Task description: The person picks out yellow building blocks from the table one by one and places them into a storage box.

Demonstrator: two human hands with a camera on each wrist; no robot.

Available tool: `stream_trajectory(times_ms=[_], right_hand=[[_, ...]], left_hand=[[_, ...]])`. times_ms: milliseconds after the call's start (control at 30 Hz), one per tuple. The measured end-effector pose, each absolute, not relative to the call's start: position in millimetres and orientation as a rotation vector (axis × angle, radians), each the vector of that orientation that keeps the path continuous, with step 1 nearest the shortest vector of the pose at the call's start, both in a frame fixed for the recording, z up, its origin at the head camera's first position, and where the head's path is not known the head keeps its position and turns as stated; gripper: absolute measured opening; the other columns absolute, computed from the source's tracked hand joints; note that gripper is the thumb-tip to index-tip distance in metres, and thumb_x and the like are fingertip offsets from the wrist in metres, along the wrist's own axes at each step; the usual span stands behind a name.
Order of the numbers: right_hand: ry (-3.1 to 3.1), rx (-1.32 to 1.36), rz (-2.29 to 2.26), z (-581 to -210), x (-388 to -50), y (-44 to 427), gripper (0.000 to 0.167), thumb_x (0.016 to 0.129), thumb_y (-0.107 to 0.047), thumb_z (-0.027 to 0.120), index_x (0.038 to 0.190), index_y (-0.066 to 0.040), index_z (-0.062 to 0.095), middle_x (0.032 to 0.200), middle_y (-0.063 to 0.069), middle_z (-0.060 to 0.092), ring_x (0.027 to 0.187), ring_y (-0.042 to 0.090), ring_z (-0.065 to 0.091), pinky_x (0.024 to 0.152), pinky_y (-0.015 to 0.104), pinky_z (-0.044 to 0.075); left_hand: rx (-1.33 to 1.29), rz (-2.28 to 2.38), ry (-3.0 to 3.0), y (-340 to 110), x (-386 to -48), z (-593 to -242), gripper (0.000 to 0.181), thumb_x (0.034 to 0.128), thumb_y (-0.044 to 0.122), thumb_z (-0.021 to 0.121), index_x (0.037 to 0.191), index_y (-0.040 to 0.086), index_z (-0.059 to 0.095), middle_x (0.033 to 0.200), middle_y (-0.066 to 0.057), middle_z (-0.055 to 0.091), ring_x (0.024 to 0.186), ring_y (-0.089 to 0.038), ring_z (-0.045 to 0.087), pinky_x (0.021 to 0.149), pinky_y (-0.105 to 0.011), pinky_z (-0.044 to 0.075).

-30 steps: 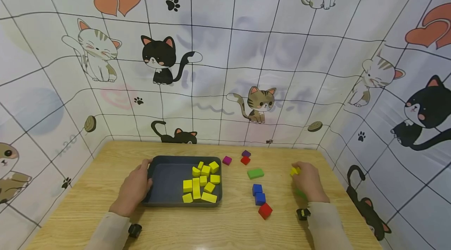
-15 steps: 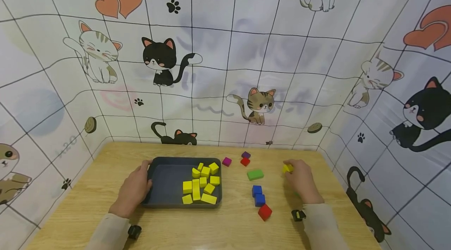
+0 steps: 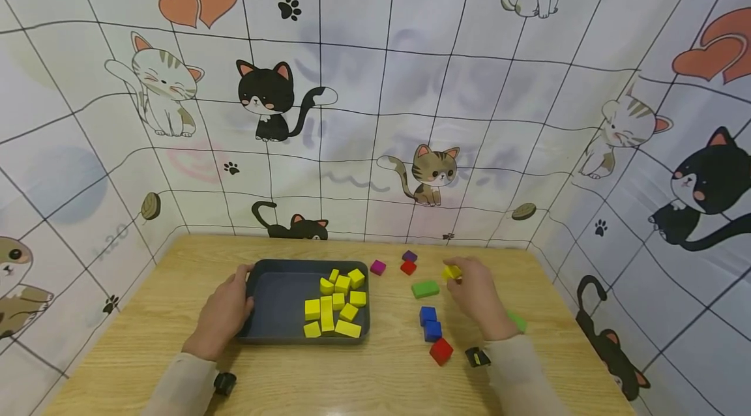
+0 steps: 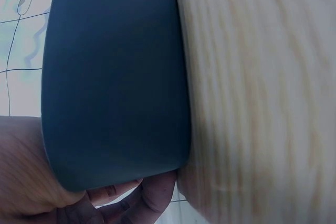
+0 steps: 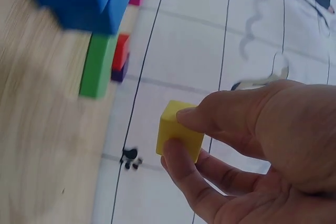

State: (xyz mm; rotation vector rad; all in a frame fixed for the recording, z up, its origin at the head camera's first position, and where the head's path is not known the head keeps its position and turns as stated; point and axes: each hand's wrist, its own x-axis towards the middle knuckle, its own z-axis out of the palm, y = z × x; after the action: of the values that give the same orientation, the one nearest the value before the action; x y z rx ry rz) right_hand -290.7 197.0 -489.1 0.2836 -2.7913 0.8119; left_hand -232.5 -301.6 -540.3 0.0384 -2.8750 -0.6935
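Note:
In the head view a dark grey tray (image 3: 278, 302) lies on the table, with several yellow blocks (image 3: 326, 313) gathered in its right half. My left hand (image 3: 221, 316) grips the tray's left end; in the left wrist view its fingers (image 4: 157, 192) curl against the tray's end wall (image 4: 115, 103). Raised over the table to the right, my right hand (image 3: 476, 292) pinches a yellow cube (image 5: 178, 132) between thumb and fingertips. The cube (image 3: 451, 272) sits apart from the other blocks. Part of the left hand is hidden behind the tray in the left wrist view.
Between tray and right hand lie a magenta block (image 3: 378, 267), a purple block (image 3: 409, 256), a red one (image 3: 408, 267), a green one (image 3: 425, 289), two blue cubes (image 3: 431, 324) and a red cube (image 3: 441, 351). Another green block (image 3: 517, 321) is partly behind the right wrist.
My right hand has moved left with the yellow cube, from the table's right side toward the scattered blocks. The green block beside its wrist shows more. Left hand and tray have stayed put.

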Motion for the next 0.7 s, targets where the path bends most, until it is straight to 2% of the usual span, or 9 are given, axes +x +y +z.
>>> stream_trajectory(times_ms=[300,533,700], right_hand=[[-2.774,0.431,0.768,-472.4,-288.1,154.1,0.040,0.100,0.008,0.079,0.139,0.000,0.081,0.136,0.026,0.076,0.101,0.030,0.079,0.087,0.044,0.072],[-2.784,0.569,0.794,-467.2,-289.3,113.6,0.039,0.103,0.004,0.080,0.141,-0.004,0.080,0.144,0.024,0.073,0.107,0.028,0.081,0.089,0.040,0.072],[-2.796,0.686,0.799,-465.6,-286.5,84.4,0.038,0.104,0.002,0.079,0.141,-0.005,0.080,0.140,0.021,0.074,0.104,0.024,0.075,0.089,0.041,0.069]], left_hand=[[0.043,-0.684,-2.876,-302.2,-234.3,-542.5,0.073,0.1029,-0.004,0.078,0.167,-0.004,0.044,0.143,-0.042,0.070,0.081,-0.033,0.074,0.067,-0.049,0.060],[0.042,-0.667,-2.875,-302.7,-234.5,-541.7,0.072,0.1024,-0.004,0.079,0.166,-0.005,0.044,0.143,-0.042,0.070,0.086,-0.037,0.077,0.070,-0.053,0.063],[0.035,-0.670,-2.881,-301.5,-234.0,-540.3,0.072,0.1027,-0.004,0.078,0.166,-0.006,0.044,0.142,-0.042,0.070,0.089,-0.038,0.079,0.072,-0.054,0.064]])
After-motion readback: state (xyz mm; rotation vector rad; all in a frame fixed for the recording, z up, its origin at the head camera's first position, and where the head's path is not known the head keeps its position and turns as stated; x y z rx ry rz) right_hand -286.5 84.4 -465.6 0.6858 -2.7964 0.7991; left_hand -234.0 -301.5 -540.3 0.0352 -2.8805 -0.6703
